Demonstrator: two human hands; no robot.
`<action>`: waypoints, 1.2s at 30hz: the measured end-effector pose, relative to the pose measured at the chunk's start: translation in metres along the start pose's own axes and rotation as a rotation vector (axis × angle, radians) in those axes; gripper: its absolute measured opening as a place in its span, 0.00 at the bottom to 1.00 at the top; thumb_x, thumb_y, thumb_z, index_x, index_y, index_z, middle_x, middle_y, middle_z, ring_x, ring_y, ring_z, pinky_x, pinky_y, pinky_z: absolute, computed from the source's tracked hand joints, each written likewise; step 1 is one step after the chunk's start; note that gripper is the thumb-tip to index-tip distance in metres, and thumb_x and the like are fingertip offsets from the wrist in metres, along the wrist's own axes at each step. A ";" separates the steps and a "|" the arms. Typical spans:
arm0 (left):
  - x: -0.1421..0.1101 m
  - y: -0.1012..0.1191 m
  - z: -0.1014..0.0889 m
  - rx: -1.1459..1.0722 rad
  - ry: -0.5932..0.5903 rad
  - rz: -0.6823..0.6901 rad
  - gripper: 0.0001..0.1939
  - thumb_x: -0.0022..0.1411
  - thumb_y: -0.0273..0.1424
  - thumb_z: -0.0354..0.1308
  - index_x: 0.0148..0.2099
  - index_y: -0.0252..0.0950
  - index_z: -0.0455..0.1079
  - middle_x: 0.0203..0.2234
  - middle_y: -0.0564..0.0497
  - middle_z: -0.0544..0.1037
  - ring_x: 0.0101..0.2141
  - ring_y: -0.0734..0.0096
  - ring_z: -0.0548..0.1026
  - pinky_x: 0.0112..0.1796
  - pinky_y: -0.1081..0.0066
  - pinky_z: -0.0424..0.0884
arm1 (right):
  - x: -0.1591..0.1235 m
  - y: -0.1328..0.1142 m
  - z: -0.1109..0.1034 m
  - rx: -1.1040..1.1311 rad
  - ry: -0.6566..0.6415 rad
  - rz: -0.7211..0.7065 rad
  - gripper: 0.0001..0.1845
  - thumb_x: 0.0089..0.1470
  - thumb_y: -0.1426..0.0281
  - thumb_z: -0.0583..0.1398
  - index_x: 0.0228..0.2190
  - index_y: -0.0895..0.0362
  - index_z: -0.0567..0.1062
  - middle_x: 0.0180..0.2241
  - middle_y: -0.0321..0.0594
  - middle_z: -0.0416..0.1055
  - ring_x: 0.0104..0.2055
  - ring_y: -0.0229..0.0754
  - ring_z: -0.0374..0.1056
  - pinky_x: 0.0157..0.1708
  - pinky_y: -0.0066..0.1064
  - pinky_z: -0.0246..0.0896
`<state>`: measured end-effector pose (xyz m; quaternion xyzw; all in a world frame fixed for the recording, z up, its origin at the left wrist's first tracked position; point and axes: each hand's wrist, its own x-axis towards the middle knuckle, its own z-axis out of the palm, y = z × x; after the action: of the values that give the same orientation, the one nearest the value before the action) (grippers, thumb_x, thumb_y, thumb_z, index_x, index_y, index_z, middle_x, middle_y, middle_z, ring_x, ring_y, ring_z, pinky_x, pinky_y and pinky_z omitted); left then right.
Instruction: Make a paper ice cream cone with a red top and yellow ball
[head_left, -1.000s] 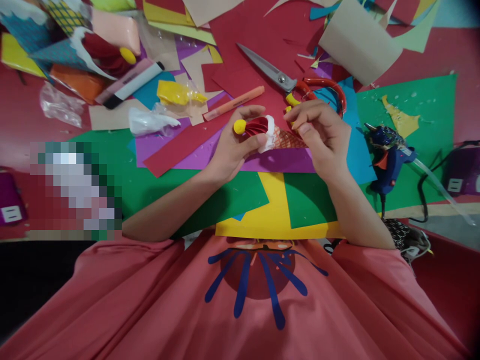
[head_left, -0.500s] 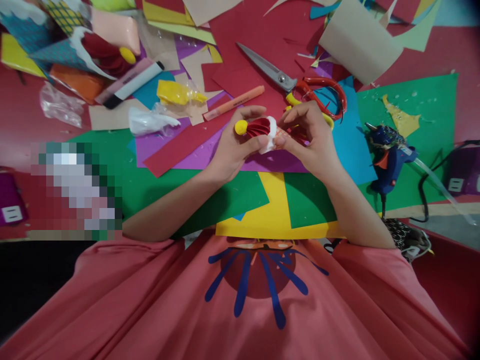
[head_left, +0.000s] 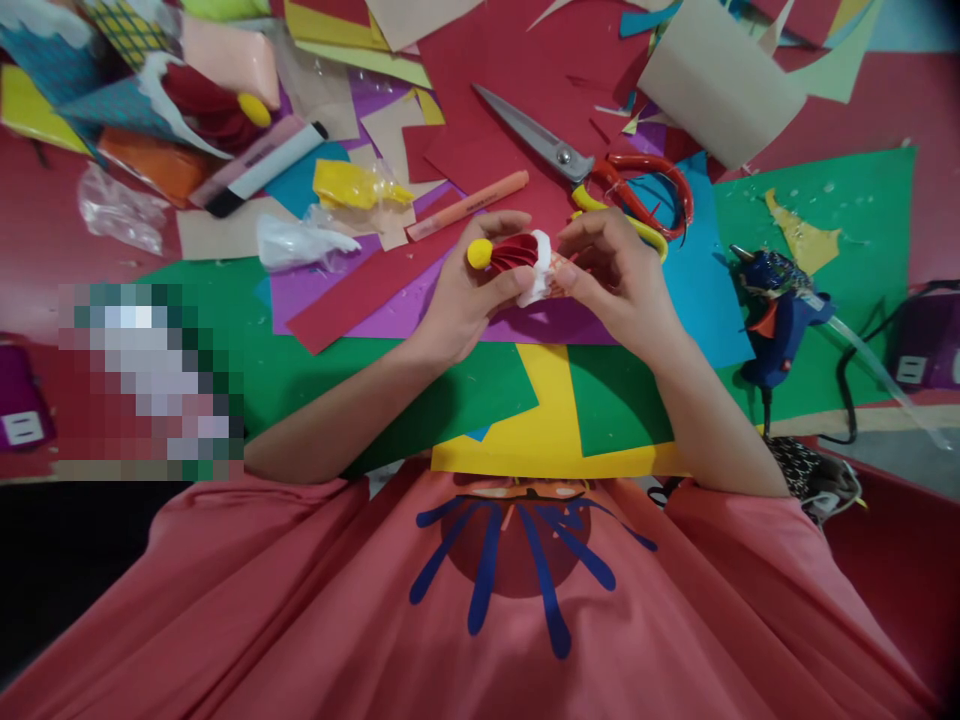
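Note:
A small paper ice cream (head_left: 519, 255) is held over the paper-strewn table: red pleated scoop, yellow ball on its left end, white trim, and a patterned cone mostly hidden on the right. My left hand (head_left: 461, 300) is closed round the red scoop from below, thumb on the white trim. My right hand (head_left: 619, 285) is closed over the cone end, fingers curled round it. Both hands meet at the white trim.
Scissors (head_left: 577, 165) with red and yellow handles lie just beyond my hands. A blue glue gun (head_left: 776, 310) stands at the right on green paper (head_left: 847, 220). An orange marker (head_left: 469, 205), a white marker (head_left: 259, 170), plastic wrappers and several coloured sheets crowd the back left.
My right hand has slid left along the cone and closed over it, hiding most of the patterned cone that showed a second ago. The left hand has stayed put.

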<state>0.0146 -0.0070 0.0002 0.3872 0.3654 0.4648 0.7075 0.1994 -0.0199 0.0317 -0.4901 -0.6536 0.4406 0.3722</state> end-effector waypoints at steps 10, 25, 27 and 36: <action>0.000 0.004 0.004 -0.054 0.028 -0.041 0.26 0.40 0.41 0.79 0.42 0.47 0.75 0.41 0.56 0.73 0.38 0.75 0.74 0.35 0.76 0.72 | -0.001 -0.004 -0.002 0.043 -0.015 -0.019 0.21 0.58 0.47 0.60 0.41 0.51 0.69 0.39 0.39 0.72 0.39 0.40 0.71 0.35 0.34 0.68; 0.000 0.003 0.002 -0.025 -0.023 0.022 0.27 0.45 0.40 0.76 0.46 0.44 0.72 0.43 0.53 0.78 0.40 0.71 0.77 0.38 0.73 0.74 | -0.001 -0.003 -0.004 -0.001 -0.069 0.045 0.22 0.58 0.46 0.59 0.38 0.52 0.70 0.38 0.38 0.74 0.36 0.39 0.69 0.34 0.33 0.66; 0.000 0.001 0.001 -0.017 -0.024 0.038 0.26 0.45 0.39 0.77 0.46 0.45 0.73 0.43 0.54 0.77 0.42 0.73 0.76 0.40 0.74 0.73 | -0.001 -0.001 -0.003 -0.034 -0.074 0.060 0.25 0.55 0.43 0.60 0.37 0.52 0.70 0.34 0.36 0.72 0.34 0.39 0.67 0.33 0.33 0.65; 0.002 -0.005 -0.005 0.078 -0.064 0.103 0.22 0.46 0.41 0.76 0.44 0.47 0.76 0.43 0.56 0.78 0.44 0.70 0.77 0.45 0.73 0.73 | 0.000 0.003 -0.001 -0.115 -0.082 0.073 0.28 0.53 0.40 0.59 0.34 0.52 0.69 0.28 0.34 0.65 0.32 0.39 0.63 0.33 0.34 0.64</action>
<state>0.0125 -0.0058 -0.0063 0.4472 0.3400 0.4733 0.6785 0.2014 -0.0196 0.0288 -0.5154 -0.6743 0.4354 0.3000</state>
